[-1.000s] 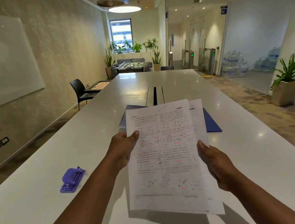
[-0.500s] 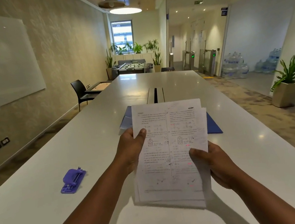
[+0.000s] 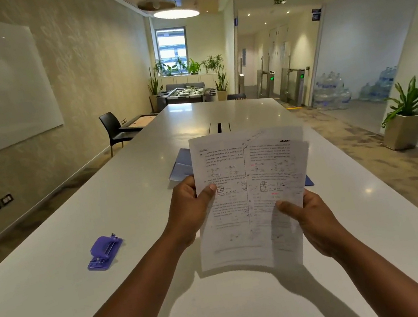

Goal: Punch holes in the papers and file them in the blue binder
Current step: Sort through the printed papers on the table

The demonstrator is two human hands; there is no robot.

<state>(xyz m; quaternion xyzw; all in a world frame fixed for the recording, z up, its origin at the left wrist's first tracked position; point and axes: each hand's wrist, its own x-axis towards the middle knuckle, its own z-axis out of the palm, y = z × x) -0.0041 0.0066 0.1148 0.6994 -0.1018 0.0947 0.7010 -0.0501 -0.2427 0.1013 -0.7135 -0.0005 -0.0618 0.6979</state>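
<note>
Two hands lift the papers (image 3: 250, 195) above the white table (image 3: 61, 310): the left hand (image 3: 188, 213) pinches the sheaf's nine-o'clock edge, the right hand (image 3: 312, 219) grips its four-o'clock corner. Behind the thin printed sheets, mostly hidden, lies the flat blue binder (image 3: 180, 167). At nine o'clock sits a purple plastic hole punch (image 3: 104, 252).

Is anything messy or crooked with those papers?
A little. The papers, held up by the left hand and right hand, aren't lined up: a back sheet sticks out at the top right. Squaring them first would probably help. The purple hole punch sits fine on the table.
</note>
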